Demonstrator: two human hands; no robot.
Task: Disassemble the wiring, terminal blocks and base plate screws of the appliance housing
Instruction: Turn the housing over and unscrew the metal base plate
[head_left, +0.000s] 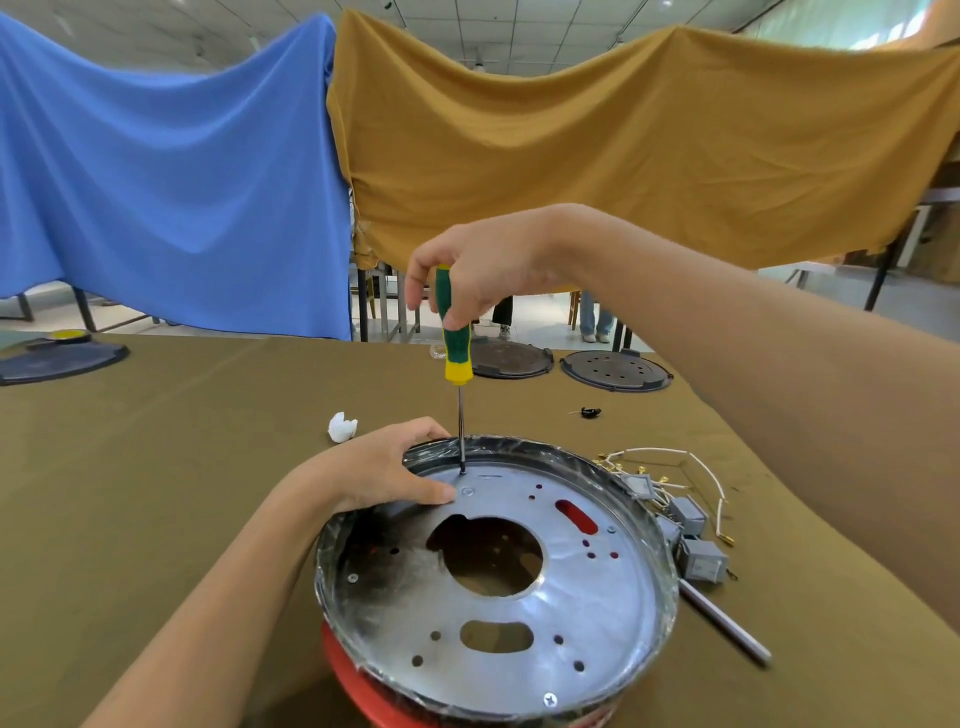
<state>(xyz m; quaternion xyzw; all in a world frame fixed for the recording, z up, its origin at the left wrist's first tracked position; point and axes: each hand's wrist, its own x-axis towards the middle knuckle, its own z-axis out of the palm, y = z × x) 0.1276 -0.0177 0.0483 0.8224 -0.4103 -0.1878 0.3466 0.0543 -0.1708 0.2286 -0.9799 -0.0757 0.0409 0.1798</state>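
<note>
Round appliance housing (498, 571) sits upside down near the front edge of the tabletop (182, 467), red body below, shiny metal rim wrapped in clear film. Silver base plate (597, 587) faces up: one big round cutout in the middle, one oblong slot nearer the viewer, a red slot on the right, many small holes. Four screws visible on the plate, e.g. the cross-head screw (550, 700) at the front rim.

Right hand (483, 275) pinches the top of a green-and-yellow screwdriver (453, 338), held upright, tip down on the plate's far edge. Left hand (384, 470) rests on the housing's far-left rim, fingers curled over it, thumb flat on the plate.

Right of the housing, just beside it: a loose pile of white wires (696, 467) with brass terminals and about three grey terminal blocks (704, 558). One grey rod (727, 621) lies beside them.

Far side: two dark round discs (615, 370), one more dark lid (57, 358) far left, one crumpled white scrap (342, 427), one small black part (590, 412). Blue and mustard cloths (571, 156) hang behind.
</note>
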